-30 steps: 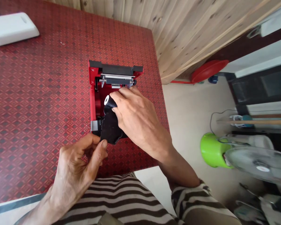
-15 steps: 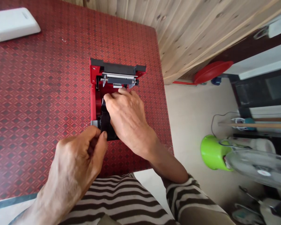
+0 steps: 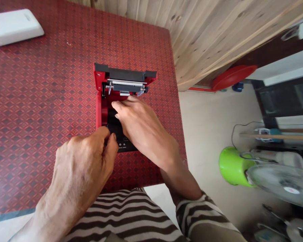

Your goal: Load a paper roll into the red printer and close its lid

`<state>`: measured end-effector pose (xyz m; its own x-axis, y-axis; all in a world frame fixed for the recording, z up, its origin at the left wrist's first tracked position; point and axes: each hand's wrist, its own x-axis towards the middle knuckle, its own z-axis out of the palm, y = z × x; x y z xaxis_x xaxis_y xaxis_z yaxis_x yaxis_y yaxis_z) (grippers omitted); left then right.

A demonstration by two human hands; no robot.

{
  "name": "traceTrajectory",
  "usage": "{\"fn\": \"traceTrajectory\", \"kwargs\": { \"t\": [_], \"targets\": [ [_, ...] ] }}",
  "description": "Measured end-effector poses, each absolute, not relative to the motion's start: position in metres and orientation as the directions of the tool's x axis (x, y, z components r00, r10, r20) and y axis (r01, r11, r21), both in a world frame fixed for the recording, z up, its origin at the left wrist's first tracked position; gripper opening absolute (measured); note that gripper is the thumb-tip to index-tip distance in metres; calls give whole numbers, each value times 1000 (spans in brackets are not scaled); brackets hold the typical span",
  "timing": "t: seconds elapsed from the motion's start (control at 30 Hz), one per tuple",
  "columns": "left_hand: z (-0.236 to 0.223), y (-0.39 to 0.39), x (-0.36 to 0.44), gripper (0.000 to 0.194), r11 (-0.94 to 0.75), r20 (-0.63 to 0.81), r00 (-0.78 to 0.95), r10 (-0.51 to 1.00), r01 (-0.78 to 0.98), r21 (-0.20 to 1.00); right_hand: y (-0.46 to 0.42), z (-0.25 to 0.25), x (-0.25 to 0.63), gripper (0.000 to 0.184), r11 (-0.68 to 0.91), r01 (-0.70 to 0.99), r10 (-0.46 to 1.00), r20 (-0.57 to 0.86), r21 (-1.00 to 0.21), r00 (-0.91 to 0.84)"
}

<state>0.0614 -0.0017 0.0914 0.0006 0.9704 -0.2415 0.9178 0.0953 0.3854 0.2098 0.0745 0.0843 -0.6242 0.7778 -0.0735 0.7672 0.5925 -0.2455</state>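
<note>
On the red counter [image 3: 40, 84], both hands work inside an open red printer [image 3: 100, 101] (lid up): right hand [image 3: 138, 127] fingers spread flat over the black roll [image 3: 114, 122], left hand [image 3: 83, 164] fingers pinching its near edge.

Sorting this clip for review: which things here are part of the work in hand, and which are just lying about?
In hand:
- red printer, lid open
- black roll inside it
- right hand on the roll
- left hand at the printer's front edge

Lying about:
- white box on the red table
- green pot on the floor
- fan
</note>
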Motion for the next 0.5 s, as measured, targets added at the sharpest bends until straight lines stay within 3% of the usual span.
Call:
{"fn": "traceTrajectory", "kwargs": {
  "t": [0.13,0.2,0.33,0.5],
  "targets": [
    [92,0,60,42,129,-254,-15,967,890,437,48,99,239,26,663,609,723,164,-435,-671],
    [92,0,59,42,118,-233,-5,972,874,472,36,101,249,26,682,564,706,217,-466,-674],
    [91,2,57,42,67,-173,30,984,846,528,20,85,250,16,688,589,718,278,-425,-638],
    [95,2,54,42,13,-140,88,986,802,598,14,65,246,18,707,619,704,427,-342,-568]
  ]
}}
